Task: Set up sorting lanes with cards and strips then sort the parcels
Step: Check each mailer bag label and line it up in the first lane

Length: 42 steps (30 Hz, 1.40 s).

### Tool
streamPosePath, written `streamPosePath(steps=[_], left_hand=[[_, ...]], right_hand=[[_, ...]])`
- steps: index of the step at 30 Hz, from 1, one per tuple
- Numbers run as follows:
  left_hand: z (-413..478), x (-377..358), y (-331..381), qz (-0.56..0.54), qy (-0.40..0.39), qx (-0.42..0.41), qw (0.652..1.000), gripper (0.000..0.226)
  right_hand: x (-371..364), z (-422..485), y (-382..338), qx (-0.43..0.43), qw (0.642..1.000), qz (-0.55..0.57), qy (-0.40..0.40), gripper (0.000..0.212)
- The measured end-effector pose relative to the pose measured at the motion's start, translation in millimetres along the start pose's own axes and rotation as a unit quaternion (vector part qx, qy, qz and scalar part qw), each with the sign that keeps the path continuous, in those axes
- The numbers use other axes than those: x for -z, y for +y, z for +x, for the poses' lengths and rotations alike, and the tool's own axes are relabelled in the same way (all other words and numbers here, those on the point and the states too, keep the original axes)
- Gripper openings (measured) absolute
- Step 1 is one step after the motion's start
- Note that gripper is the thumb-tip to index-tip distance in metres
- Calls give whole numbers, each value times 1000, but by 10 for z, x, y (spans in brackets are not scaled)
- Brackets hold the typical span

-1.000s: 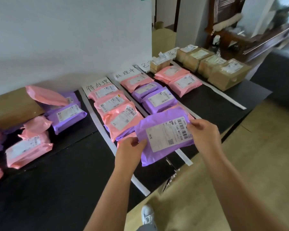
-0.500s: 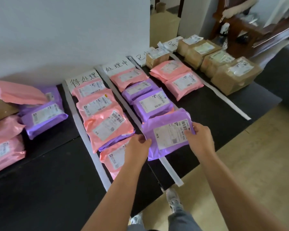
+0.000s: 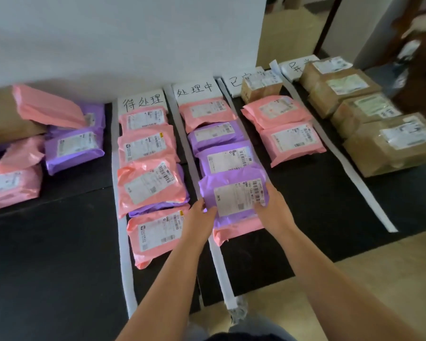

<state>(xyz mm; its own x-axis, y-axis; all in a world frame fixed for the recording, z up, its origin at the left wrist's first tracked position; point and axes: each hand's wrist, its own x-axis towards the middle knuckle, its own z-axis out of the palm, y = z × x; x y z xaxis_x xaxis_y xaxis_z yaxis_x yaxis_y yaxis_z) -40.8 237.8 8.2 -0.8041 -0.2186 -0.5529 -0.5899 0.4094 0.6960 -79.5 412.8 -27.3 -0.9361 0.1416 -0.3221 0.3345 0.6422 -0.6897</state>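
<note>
At the desk's (image 3: 59, 267) left end lies a loose heap of pink and purple parcels (image 3: 73, 150). Past the first white strip (image 3: 123, 254), the lane under the first card (image 3: 142, 103) holds a row of pink parcels (image 3: 145, 148) running from back edge to front. In the next lane, beyond the second strip (image 3: 219, 267), the left hand (image 3: 199, 215) and right hand (image 3: 272, 207) meet. Each grip is closed on one side of the purple parcel (image 3: 231, 190), the right thumb on its label. This parcel lies over a pink parcel (image 3: 236, 230) near the front edge. Further right come a small box (image 3: 261, 87) at the back with two pink bags (image 3: 288, 139) before it, then brown boxes (image 3: 379, 148) at the right end.
</note>
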Motion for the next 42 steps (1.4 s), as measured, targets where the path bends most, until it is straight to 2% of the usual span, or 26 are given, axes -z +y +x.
streamPosePath(steps=[4,9,14,21,26,31,37,42], left_hand=[[-107,-28,-5,-41,-10,1,999,44],[-230,29,7,-42,17,-6,999,41],[-418,212,-9,-59,63,-17,996,45],[-696,750,-267,-144,128,-1,981,43],[-937,1400,-668,-176,180,-6,968,43],[-1273,2180,-1355,-170,232,7,958,48],[-1572,3065,-2276,-200,247,8,948,46],[-1634,3499,-2694,-222,254,14,941,45]], right_hand=[[8,13,7,7,1000,-5,-10,26],[85,-32,-62,-16,999,19,23,50],[135,-172,-334,35,997,11,63,51],[-98,-609,-860,133,989,33,52,51],[-531,-1087,-1355,189,979,56,45,48],[-1265,-1767,-1871,208,976,68,0,50],[-2247,-2594,-2310,206,975,63,-49,51],[-2712,-2904,-2499,209,973,47,-89,49]])
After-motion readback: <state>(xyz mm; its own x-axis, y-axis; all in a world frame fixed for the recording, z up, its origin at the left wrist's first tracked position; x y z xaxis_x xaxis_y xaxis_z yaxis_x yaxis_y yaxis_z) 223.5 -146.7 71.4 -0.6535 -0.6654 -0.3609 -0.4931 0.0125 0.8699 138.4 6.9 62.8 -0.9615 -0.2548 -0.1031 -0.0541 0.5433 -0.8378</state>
